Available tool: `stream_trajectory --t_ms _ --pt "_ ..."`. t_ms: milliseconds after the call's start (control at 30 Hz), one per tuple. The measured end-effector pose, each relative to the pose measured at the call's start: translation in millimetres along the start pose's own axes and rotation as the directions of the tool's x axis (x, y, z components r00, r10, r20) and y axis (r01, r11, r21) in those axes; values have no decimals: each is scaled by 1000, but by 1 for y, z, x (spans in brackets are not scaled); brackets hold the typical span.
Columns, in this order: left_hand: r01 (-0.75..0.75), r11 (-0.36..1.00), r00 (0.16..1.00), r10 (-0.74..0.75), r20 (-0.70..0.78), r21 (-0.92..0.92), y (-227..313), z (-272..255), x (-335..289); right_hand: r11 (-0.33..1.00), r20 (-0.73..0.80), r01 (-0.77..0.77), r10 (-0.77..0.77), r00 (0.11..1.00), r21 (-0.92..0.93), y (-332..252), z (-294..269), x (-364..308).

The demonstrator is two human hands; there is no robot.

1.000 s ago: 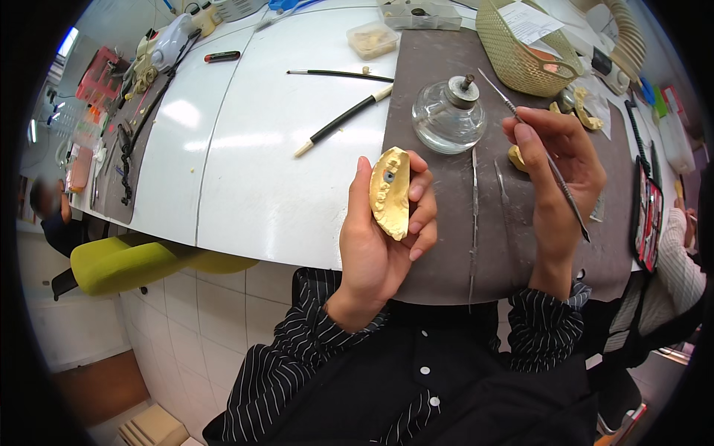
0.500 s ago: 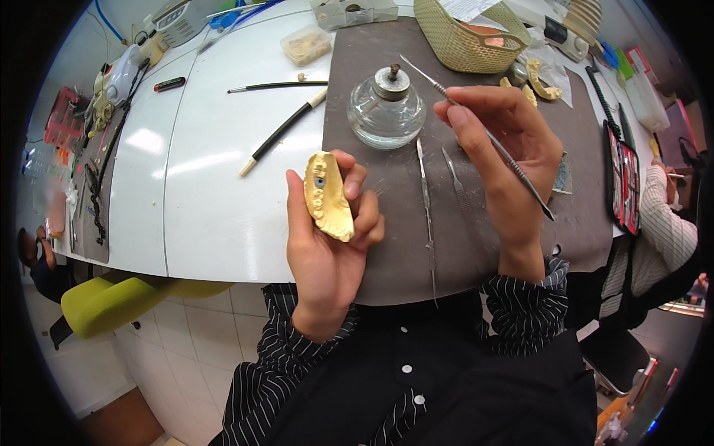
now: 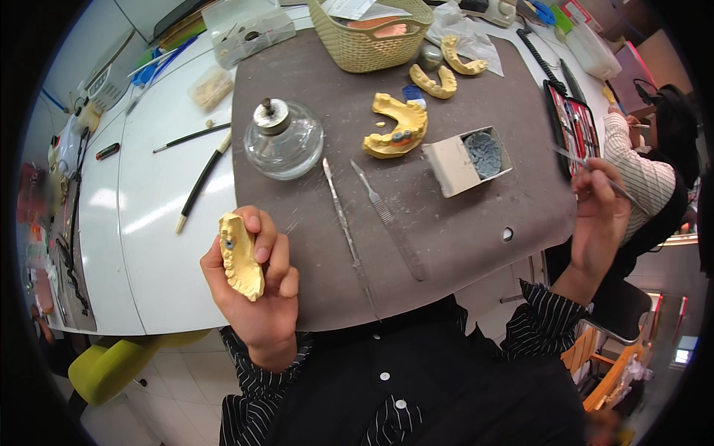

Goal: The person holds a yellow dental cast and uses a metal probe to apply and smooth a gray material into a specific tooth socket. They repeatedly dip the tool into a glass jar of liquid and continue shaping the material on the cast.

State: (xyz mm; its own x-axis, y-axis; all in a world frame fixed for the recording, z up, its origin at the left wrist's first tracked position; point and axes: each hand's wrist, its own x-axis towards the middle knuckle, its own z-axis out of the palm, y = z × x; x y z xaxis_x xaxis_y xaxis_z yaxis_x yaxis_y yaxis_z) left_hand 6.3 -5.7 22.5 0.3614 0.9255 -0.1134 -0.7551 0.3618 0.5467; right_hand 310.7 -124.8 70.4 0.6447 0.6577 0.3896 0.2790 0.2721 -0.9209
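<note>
My left hand (image 3: 256,316) is closed around a half-arch plaster dental model (image 3: 242,271), cream yellow, its row of teeth facing up with one blue-grey spot among them. Far to the right, my right hand (image 3: 601,215) pinches a thin metal dental carver (image 3: 570,154) beside an opened black-and-red tool case (image 3: 579,123). A glass spirit lamp (image 3: 286,152) with a metal collar stands beyond my left hand; no flame shows. Between my hands lie a slim metal instrument (image 3: 343,223) and a ridged-handled knife (image 3: 387,215).
On the brown mat (image 3: 461,238) sit an arch model (image 3: 405,119) with grey teeth, a small box (image 3: 450,169) of blue-grey material, and two more arch models. A woven basket (image 3: 368,44) stands behind. Another person's striped sleeve (image 3: 632,167) is at the right.
My right hand has carried the carver from near the lamp out to the right, by the tool case. The view has swung right. My left hand keeps the model, now tilted slightly.
</note>
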Motion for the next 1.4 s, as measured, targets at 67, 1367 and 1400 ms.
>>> stream_trajectory --t_ms 67,1367,1400 --pt "-27 998 998 29 -57 49 -5 1 3 996 40 -79 81 996 -51 12 -1 -2" --pt "-52 993 997 45 69 102 -8 -2 3 621 381 313 -26 924 -719 2 33 19" --pt "-55 992 997 49 51 109 -8 -3 3 641 376 299 -17 926 -707 6 29 20"
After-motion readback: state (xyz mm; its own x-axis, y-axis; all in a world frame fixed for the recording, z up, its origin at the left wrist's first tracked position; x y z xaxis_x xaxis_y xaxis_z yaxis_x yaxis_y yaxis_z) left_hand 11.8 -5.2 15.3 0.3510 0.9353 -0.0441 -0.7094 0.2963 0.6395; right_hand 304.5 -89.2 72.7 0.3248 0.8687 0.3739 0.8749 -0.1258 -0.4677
